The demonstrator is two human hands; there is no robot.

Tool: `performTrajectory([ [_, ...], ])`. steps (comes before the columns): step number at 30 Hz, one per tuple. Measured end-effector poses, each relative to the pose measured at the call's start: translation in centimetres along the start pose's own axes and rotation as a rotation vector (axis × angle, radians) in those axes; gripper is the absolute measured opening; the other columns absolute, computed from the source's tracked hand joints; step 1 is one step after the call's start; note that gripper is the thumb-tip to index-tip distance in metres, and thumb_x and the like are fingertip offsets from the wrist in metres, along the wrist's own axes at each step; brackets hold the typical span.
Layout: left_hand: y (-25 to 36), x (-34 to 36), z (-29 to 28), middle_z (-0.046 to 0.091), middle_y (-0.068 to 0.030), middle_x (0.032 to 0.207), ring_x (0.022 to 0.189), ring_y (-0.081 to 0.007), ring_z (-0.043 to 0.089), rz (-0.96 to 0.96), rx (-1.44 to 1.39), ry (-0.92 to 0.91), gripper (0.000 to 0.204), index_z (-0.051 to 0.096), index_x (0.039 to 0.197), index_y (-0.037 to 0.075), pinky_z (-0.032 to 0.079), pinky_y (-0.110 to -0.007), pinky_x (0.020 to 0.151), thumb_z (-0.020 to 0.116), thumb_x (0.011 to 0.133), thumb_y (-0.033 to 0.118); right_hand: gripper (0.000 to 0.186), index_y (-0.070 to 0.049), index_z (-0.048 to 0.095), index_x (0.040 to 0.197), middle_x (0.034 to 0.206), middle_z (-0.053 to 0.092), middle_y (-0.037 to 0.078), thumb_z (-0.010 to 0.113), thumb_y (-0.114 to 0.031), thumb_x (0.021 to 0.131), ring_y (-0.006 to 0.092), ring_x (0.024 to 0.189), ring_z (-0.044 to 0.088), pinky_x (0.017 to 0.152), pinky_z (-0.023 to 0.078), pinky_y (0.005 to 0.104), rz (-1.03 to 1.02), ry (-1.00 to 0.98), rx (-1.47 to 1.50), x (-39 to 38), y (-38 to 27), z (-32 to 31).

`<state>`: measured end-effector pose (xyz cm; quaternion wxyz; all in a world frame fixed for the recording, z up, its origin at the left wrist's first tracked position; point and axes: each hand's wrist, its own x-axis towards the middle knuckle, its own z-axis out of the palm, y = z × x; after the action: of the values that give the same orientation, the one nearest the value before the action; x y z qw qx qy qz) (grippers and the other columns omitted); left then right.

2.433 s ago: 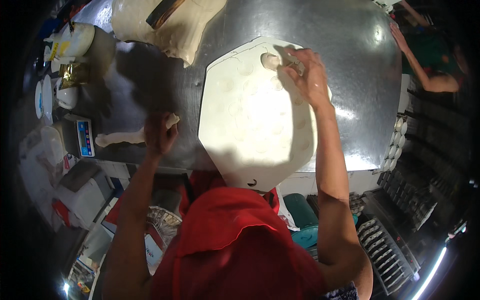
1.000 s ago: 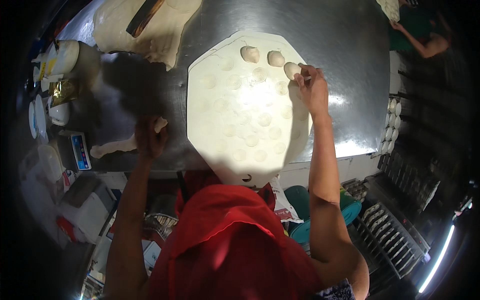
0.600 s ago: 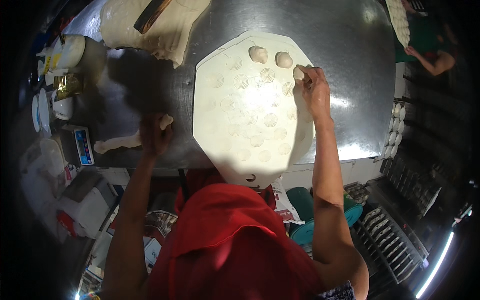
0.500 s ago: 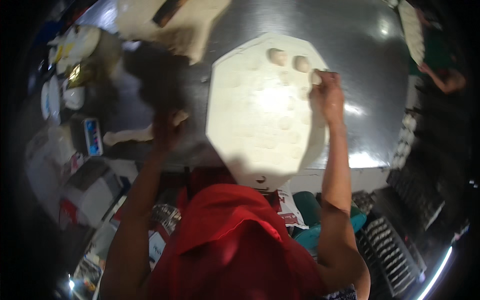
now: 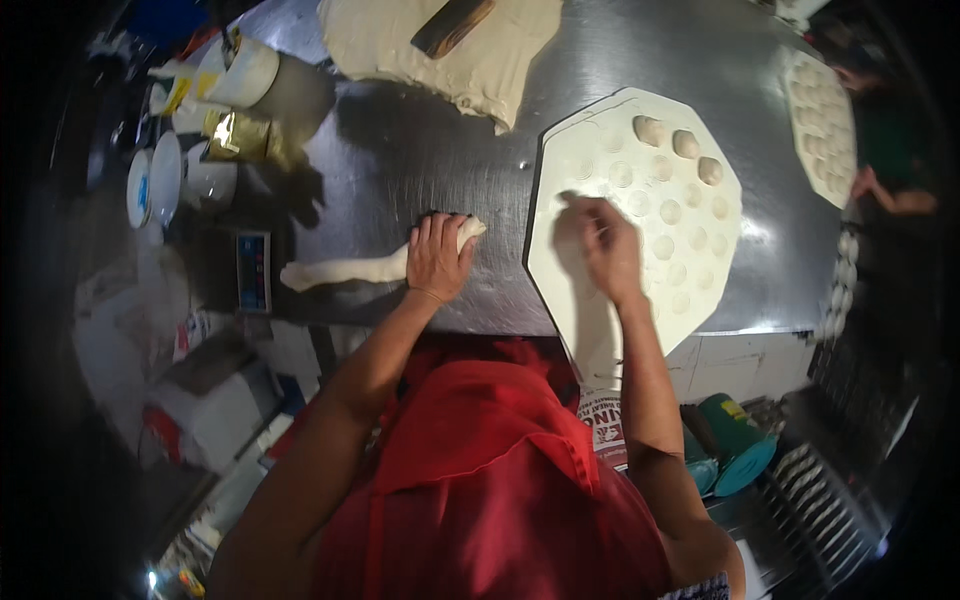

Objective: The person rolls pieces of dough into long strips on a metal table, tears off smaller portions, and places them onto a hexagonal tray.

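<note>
A long rope of dough (image 5: pixel 345 272) lies on the steel table, and my left hand (image 5: pixel 437 255) is closed over its right part, with a short end sticking out past the fingers. My right hand (image 5: pixel 610 250) hovers over the left side of a pale many-sided board (image 5: pixel 575 290). Its fingers are loosely bent and apart, a little blurred, with no dough seen in them. Three small dough balls (image 5: pixel 685 144) sit in a slanting row near the board's far right edge. Round marks dot the rest of its surface.
A large sheet of dough (image 5: pixel 375 40) with a dark wooden block (image 5: pixel 452 27) on it lies at the far side. At left are a small scale (image 5: pixel 254 270), a white tub (image 5: pixel 245 72) and bowls. Another person's hand (image 5: pixel 868 186) touches a second board (image 5: pixel 820 125) of dough balls.
My right hand has left the third dough ball on the board and drawn back leftward. My left hand stays on the dough rope. The whole view has shifted, moving the table's things rightward.
</note>
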<state>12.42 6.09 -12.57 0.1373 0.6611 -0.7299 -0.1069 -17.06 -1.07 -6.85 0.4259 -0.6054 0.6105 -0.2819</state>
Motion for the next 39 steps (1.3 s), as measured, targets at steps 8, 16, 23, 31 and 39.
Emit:
performTrajectory([
  [8, -5.9, -0.2, -0.9, 0.069, -0.0166, 0.107, 0.102, -0.0365, 0.068, -0.188, -0.726, -0.010, 0.042, 0.066, 0.128, 0.003, 0.052, -0.050, 0.096, 0.054, 0.113, 0.040, 0.039, -0.002, 0.068, 0.128, 0.110, 0.078, 0.022, 0.069, -0.012, 0.090, 0.0350, 0.108, 0.076, 0.098, 0.057, 0.0459, 0.155, -0.316, -0.058, -9.4, -6.7, 15.7],
  [16, -12.9, 2.6, -21.1, 0.062, -0.0049, 0.081, 0.066, -0.0155, 0.065, -0.310, -1.451, -0.209, 0.052, 0.060, 0.127, 0.001, 0.061, -0.031, 0.072, 0.041, 0.119, 0.049, 0.042, -0.006, 0.060, 0.141, 0.118, 0.069, 0.010, 0.074, -0.015, 0.103, 0.0239, 0.104, 0.069, 0.094, 0.058, 0.0380, 0.275, -0.666, 1.090, -7.0, -14.0, 34.4],
  [23, -8.0, 2.9, -23.1, 0.060, -0.0007, 0.082, 0.063, -0.0089, 0.053, -0.150, -1.516, -0.166, 0.049, 0.063, 0.132, 0.000, 0.046, -0.025, 0.058, 0.043, 0.118, 0.043, 0.027, -0.006, 0.062, 0.136, 0.110, 0.072, 0.003, 0.062, -0.011, 0.110, 0.0127, 0.091, 0.070, 0.083, 0.059, 0.0309, 0.254, -0.686, 0.784, -6.8, -15.7, 24.0],
  [31, 1.7, 0.4, -11.9, 0.061, -0.0205, 0.144, 0.125, -0.0328, 0.064, 0.093, -1.049, -0.271, 0.057, 0.032, 0.170, 0.011, 0.048, -0.043, 0.114, 0.048, 0.117, 0.025, 0.031, -0.001, 0.067, 0.133, 0.112, 0.073, 0.007, 0.069, -0.019, 0.107, 0.0111, 0.087, 0.065, 0.078, 0.055, 0.0282, 0.215, -0.253, 0.642, -5.6, -10.9, 6.0],
  [39, 4.9, 2.6, -13.2, 0.069, -0.0069, 0.109, 0.102, -0.0186, 0.066, 0.052, -0.890, -0.545, 0.040, 0.057, 0.149, 0.006, 0.053, -0.038, 0.101, 0.057, 0.114, 0.025, 0.017, -0.002, 0.066, 0.115, 0.101, 0.072, 0.005, 0.073, -0.009, 0.102, 0.0111, 0.084, 0.064, 0.075, 0.054, 0.0272, -0.038, -0.154, 0.560, -4.6, -13.3, 2.1],
])
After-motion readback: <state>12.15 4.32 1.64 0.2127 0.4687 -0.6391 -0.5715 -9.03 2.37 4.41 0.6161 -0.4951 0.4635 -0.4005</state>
